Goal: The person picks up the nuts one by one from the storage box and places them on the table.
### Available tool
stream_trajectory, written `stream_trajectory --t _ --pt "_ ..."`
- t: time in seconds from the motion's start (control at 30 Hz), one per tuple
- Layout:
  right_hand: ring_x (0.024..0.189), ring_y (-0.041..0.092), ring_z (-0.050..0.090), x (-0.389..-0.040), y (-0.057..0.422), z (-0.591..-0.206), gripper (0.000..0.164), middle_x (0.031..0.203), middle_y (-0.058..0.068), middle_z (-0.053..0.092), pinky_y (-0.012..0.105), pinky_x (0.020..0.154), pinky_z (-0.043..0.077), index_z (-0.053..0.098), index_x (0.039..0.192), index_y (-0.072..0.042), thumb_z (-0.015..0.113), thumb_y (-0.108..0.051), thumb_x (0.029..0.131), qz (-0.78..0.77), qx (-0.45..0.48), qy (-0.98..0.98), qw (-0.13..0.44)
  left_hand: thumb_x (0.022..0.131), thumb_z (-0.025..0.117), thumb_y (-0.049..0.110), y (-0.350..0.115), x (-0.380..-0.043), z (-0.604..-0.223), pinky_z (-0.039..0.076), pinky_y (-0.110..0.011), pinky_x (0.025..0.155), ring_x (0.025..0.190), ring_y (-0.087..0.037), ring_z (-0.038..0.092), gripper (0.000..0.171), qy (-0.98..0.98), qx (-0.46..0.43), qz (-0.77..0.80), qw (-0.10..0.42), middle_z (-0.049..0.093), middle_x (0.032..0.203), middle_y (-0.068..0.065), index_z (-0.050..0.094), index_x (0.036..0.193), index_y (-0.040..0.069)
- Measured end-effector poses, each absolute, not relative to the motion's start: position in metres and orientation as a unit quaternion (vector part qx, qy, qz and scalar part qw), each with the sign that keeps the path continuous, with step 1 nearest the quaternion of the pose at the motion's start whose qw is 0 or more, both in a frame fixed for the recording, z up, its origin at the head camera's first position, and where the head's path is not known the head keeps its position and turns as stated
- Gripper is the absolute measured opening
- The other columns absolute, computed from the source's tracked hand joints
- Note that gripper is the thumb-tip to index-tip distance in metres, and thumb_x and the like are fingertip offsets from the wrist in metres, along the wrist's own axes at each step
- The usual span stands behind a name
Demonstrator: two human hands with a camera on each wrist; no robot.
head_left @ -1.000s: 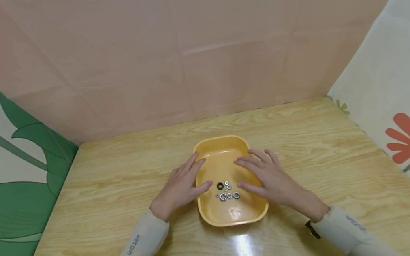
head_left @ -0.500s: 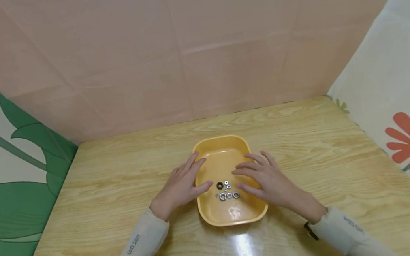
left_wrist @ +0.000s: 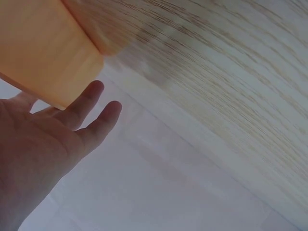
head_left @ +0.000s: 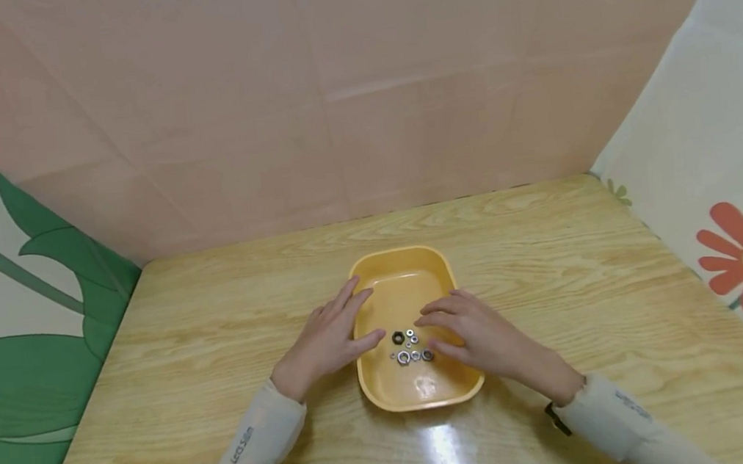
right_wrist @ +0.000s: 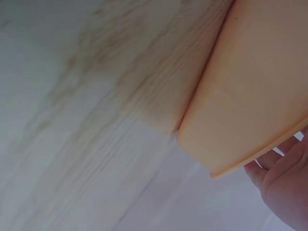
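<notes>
yellow tray [head_left: 386, 394]: smooth plastic, glossy where light catches the floor I look down on | silver nuts [head_left: 399, 360]: shiny metal | black hex nut [head_left: 394, 339]: darker, duller finish | tabletop [head_left: 219, 311]: wood-grained, glossy, with a bright streak | my sleeves [head_left: 256, 426]: matt cloth, printed lettering | backdrop I face [head_left: 236, 126]: creased sheet, mostly matt

From above, the yellow tray [head_left: 396, 300] lies open along its middle, between the left grip [head_left: 328, 339] over one side and the right grip [head_left: 490, 336] over the other. The raised walls bar a low sideways pass. Metal nuts [head_left: 399, 358] obstruct the nearer floor; bare counter [head_left: 532, 247] leaves room beyond, up to the pink backdrop [head_left: 335, 117].
</notes>
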State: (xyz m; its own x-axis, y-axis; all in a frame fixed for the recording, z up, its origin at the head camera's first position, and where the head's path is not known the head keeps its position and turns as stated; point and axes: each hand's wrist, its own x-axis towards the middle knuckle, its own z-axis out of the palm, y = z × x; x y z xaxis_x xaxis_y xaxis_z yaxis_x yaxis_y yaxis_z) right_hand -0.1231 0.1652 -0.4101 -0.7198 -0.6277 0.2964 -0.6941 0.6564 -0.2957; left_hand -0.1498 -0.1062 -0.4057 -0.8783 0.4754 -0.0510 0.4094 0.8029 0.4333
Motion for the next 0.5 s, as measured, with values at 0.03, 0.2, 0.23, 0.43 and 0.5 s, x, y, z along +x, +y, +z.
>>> stream_trajectory --t 0.03,0.2,0.23,0.43,0.5 --pt "0.116 0.03 0.061 -0.1229 0.1649 -0.4101 0.033 0.122 0.008 0.068 0.06 0.11 0.036 0.071 0.118 -0.012 0.075 -0.025 0.087 0.195 0.364 -0.907 0.084 0.094 0.057 0.057 -0.1064 -0.1498 -0.4059 0.031 -0.06 0.113 0.145 -0.037 0.036 0.076 0.946 0.234 0.211 0.08 0.014 0.168 -0.007 0.033 0.156 0.02" --pt "0.116 0.03 0.061 -0.123 0.1632 -0.4106 0.035 0.122 0.009 0.068 0.06 0.11 0.036 0.07 0.119 -0.013 0.075 -0.026 0.087 0.18 0.366 -0.909 0.082 0.094 0.056 0.058 -0.1065 -0.1503 -0.407 0.031 -0.06 0.114 0.144 -0.038 0.036 0.076 0.945 0.233 0.216 0.081 0.014 0.168 -0.007 0.032 0.156 0.021" --pt "0.116 0.03 0.061 -0.1231 0.1629 -0.4105 0.034 0.121 0.008 0.068 0.061 0.11 0.036 0.071 0.118 -0.013 0.075 -0.027 0.087 0.177 0.367 -0.91 0.079 0.094 0.056 0.058 -0.1065 -0.1505 -0.4072 0.031 -0.06 0.114 0.144 -0.038 0.036 0.076 0.944 0.233 0.216 0.082 0.013 0.168 -0.007 0.032 0.156 0.021" --pt "0.112 0.023 0.064 -0.1242 0.1618 -0.4099 0.026 0.112 0.002 0.073 0.064 0.112 0.031 0.074 0.111 -0.015 0.075 -0.027 0.087 0.163 0.385 -0.907 0.057 0.094 0.056 0.058 -0.1057 -0.1505 -0.407 0.031 -0.059 0.114 0.145 -0.037 0.036 0.076 0.944 0.232 0.218 0.085 0.013 0.168 -0.006 0.032 0.156 0.021" --pt "0.109 0.021 0.065 -0.1245 0.1617 -0.4104 0.023 0.109 0.0 0.074 0.065 0.11 0.03 0.075 0.107 -0.017 0.076 -0.026 0.086 0.158 0.393 -0.904 0.058 0.094 0.057 0.057 -0.1055 -0.1504 -0.4072 0.031 -0.059 0.114 0.144 -0.037 0.037 0.076 0.944 0.233 0.218 0.083 0.013 0.168 -0.007 0.033 0.156 0.021"
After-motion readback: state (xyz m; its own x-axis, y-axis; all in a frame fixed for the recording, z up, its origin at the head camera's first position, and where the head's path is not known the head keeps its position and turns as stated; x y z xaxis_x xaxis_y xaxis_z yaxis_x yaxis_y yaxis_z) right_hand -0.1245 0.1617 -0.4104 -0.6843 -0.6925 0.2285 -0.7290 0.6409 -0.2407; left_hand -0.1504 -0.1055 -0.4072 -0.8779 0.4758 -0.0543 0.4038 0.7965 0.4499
